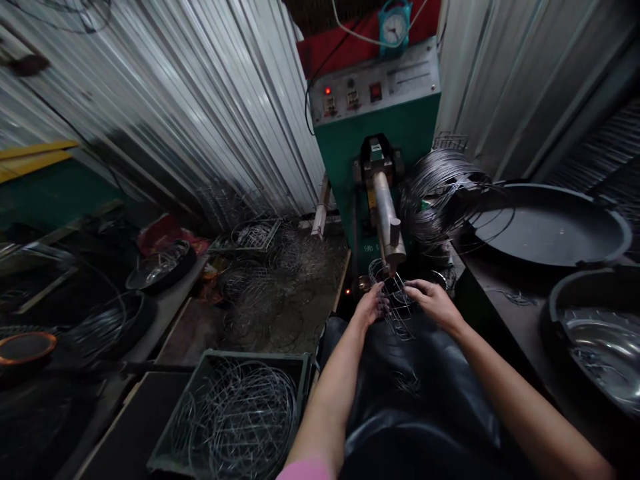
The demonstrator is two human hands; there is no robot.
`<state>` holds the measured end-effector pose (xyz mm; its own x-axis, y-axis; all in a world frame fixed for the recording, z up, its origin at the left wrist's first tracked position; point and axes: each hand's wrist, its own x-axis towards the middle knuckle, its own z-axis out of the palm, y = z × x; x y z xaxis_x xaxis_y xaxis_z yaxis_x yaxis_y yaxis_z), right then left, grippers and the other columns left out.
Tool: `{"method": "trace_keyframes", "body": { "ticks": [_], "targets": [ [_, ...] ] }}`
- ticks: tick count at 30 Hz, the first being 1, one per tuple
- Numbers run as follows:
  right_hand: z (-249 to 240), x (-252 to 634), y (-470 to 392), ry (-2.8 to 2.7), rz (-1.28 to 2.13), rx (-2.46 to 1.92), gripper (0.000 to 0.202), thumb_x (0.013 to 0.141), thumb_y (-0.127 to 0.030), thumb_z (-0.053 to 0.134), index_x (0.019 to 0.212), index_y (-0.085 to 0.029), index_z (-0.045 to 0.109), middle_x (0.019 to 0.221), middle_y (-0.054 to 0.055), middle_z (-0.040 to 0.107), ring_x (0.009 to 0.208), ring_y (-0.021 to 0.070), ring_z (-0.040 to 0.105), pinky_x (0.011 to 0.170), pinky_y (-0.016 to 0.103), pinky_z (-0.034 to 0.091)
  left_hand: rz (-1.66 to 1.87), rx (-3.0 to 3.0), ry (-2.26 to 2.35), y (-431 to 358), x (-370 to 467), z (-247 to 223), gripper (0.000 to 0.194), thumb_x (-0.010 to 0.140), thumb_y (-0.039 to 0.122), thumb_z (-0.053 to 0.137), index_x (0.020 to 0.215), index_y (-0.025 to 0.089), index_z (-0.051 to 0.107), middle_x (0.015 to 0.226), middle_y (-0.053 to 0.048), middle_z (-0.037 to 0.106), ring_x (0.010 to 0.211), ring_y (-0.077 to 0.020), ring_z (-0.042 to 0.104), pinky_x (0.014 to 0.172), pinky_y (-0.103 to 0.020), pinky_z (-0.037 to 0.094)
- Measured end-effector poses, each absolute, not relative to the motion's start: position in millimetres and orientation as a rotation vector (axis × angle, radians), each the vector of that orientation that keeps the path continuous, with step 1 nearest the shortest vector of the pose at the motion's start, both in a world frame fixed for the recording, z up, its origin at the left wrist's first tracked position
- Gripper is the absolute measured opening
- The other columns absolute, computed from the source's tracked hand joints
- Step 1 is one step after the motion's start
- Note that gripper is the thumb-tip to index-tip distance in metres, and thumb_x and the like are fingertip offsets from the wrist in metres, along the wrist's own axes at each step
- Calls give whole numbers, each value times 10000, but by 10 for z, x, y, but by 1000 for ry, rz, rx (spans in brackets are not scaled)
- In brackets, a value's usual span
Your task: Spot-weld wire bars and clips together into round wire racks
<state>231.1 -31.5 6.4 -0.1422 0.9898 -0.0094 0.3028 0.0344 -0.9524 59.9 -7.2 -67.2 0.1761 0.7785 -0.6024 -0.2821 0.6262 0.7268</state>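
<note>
Grip of the left hand [371, 308] is closed, its fingers curled on the left edge of a wire frame [399, 313]; the right hand [434, 303] pinches its right edge. The frame sits at the tip of a metal arm [387, 210]; whether they touch, I cannot tell. Behind stands a green machine [343, 153]. Looped wire [445, 180] lies beside the arm, near a broad black pan [545, 227] on the worktop [520, 320]. Lower left, a crate [260, 356] holds wire rings [245, 420].
</note>
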Motion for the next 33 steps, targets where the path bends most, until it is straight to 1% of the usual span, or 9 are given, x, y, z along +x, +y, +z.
{"method": "trace_keyframes", "body": {
  "ticks": [4,7,9,13,17,21,26,29,33],
  "targets": [
    [-82,2512,-575,-1501,1252,-1396,417,714,-505,577,977,-190,653,972,72,682,886,227,618,759,319,481,947,870,1189,-302,443,-757,693,684,569,588,1239,186,425,1062,-115,551,876,-206,598,746,-375,493],
    [-185,2577,-701,-1506,1366,-1391,416,717,-516,581,956,-181,641,930,74,683,860,231,618,740,320,488,1019,1502,1279,-454,390,-811,866,545,343,750,1316,212,379,1361,-149,358,1234,-292,394,989,-444,355],
    [-220,2561,-728,-1535,1343,-1378,393,710,-526,581,889,-181,641,878,66,679,840,232,612,719,314,483,930,1874,1302,-485,408,-826,878,512,237,755,1313,225,397,1449,-143,237,1334,-321,236,1073,-499,203],
    [-226,2492,-726,-1589,1276,-1360,349,742,-524,536,802,-190,618,794,43,652,779,213,590,677,301,469,835,2165,1525,-422,487,-867,650,565,205,716,1177,218,496,1474,-144,203,1371,-330,135,1072,-594,48],
    [-222,2456,-732,-1636,1170,-1369,307,759,-503,490,751,-210,581,740,30,620,735,202,561,672,306,455,826,2249,1519,-365,488,-947,472,590,188,689,1034,176,531,1468,-177,205,1371,-327,148,1068,-595,114],
    [-235,2438,-743,-1649,1123,-1387,310,761,-515,461,726,-222,554,694,17,583,696,193,540,653,300,443,859,2259,1472,-368,449,-1017,493,574,180,693,1038,175,525,1466,-183,200,1373,-329,144,1075,-582,117],
    [-285,2453,-776,-1641,1173,-1388,336,775,-533,453,756,-215,562,701,18,583,692,191,538,644,290,442,934,2165,1475,-378,447,-1085,429,598,121,659,1009,196,557,1410,-145,314,1356,-320,204,1090,-573,89],
    [-312,2477,-764,-1670,1137,-1411,319,786,-513,447,774,-215,559,740,30,597,731,204,551,680,302,441,997,2110,1450,-395,451,-1111,389,627,67,602,987,210,569,1379,-128,346,1348,-306,233,1098,-540,152],
    [-275,2465,-695,-1721,1049,-1420,287,797,-487,434,773,-223,540,761,33,599,757,211,555,705,310,432,1101,2007,1429,-422,487,-1124,382,661,80,587,1016,216,551,1407,-124,280,1341,-291,257,1082,-474,265]
  ]
}}
